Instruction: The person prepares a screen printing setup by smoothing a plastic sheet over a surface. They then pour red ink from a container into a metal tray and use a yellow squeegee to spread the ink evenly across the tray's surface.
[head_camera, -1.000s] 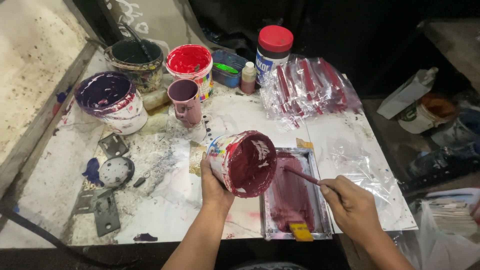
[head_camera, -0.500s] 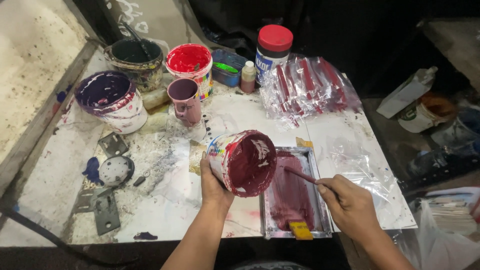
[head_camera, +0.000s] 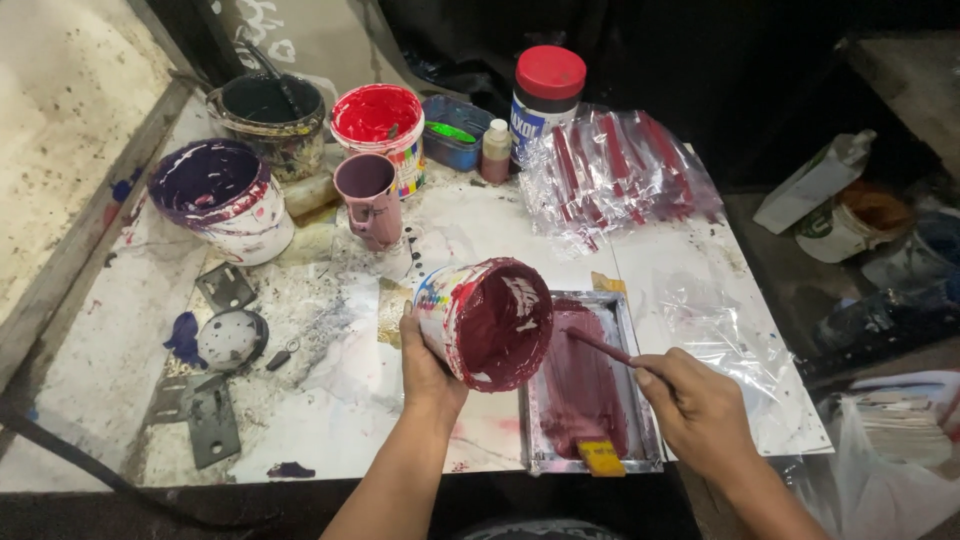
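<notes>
Tilting toward the metal tray (head_camera: 640, 300), the maroon paint tub (head_camera: 487, 322) sits in the left hand (head_camera: 428, 362), whose grip wraps its wall from behind and below. It looks light but paint-slick, so the dry outer wall is the safest hold. The right hand (head_camera: 698, 408) pinches 1 thin stick (head_camera: 603, 347), its tip just beside the tub's mouth, above the bench (head_camera: 330, 440).

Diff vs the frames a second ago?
Nearly static. The right hand drifted slightly back from the tilted paint tub, its stick still over the metal tray. The left hand keeps holding the tub; nothing grasped or released. Table items unchanged.
</notes>
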